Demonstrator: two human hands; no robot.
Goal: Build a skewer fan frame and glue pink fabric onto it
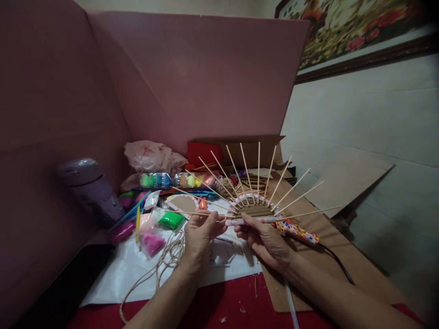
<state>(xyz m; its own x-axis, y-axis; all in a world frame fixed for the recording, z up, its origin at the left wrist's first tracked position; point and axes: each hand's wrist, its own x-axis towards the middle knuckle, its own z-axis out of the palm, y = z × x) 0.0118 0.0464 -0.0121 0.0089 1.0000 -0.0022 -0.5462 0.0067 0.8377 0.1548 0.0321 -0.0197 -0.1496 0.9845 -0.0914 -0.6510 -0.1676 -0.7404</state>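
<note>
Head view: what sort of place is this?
Probably a home craft corner: packets of coloured modelling clay, a cardboard half-disc studded with wooden skewers, and a framed floral picture.

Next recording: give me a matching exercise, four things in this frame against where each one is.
Things:
1. skewer frame
2. purple container
3. twine
4. framed picture

Places:
A. on the wall, upper right
B. held between the left hand and right hand
C. far left, beside the pink board
D. loose on the white paper

Pairs: 1-B, 2-C, 3-D, 4-A.
</note>
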